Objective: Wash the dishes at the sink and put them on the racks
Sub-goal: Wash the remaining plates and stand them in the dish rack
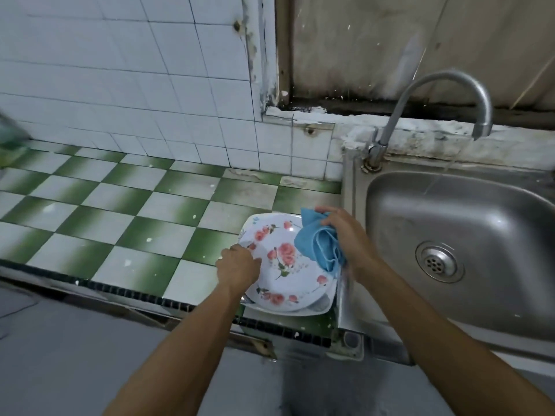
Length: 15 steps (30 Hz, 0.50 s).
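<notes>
Here we are at the tiled surface (120, 223), right beside the sink (420, 211). The left hand (238, 267) pinches the near-left rim of the top plate (288, 274), fingers curled over the edge. That looks like bracing, so the plate doesn't slide on the plates beneath (315, 309). The right hand (350, 240) grips a bunched blue cloth (318, 246), which lies against the plate's right side. I read that as a wipe in hand: one hand steadies, the other scrubs. The stack sits on the surface just beside the basin, sensibly placed so a rinse is only a short carry. The tap (435, 85) arcs over the basin, and a thin stream of water (449, 163) seems to be running, ready for that rinse. No rack is in view, so I'd judge the job is in its early stages.
</notes>
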{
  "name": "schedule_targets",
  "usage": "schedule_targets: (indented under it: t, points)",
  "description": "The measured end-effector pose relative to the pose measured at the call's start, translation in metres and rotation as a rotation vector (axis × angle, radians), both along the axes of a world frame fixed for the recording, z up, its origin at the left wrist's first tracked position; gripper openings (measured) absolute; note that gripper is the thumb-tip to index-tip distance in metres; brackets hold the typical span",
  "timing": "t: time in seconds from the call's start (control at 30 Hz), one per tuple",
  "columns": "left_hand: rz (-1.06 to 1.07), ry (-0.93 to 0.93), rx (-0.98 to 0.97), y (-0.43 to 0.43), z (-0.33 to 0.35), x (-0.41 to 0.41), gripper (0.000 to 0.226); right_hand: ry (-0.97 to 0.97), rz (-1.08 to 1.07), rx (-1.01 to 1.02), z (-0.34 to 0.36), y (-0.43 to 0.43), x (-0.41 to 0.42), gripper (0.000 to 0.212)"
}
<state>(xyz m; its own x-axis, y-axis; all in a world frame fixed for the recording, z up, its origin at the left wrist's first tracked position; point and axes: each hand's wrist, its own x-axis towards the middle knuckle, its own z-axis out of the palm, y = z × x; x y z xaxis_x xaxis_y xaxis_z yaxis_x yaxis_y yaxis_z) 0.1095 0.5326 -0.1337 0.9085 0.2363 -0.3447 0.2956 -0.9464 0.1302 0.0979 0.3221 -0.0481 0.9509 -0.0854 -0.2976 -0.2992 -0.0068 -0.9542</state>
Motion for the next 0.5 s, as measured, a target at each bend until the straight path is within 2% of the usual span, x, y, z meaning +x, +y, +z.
schedule_targets:
  t: [0.1,0.23,0.33,0.5]
  points:
    - [-0.038,-0.015,0.047,0.006,-0.004,-0.001,0.06,0.041,-0.009,0.007,-0.007,0.001,0.002,0.035]
    - [-0.009,0.009,-0.05,0.027,-0.008,0.011,0.05,0.063,-0.058,0.036,-0.009,-0.001,0.009,0.026]
    - [0.023,0.007,-0.103,0.036,-0.004,0.016,0.033,0.074,-0.071,0.016,-0.007,-0.007,0.01,0.034]
    - [0.174,0.049,-0.249,0.045,0.004,0.02,0.031,0.069,-0.122,0.018,-0.002,-0.012,0.013,0.036]
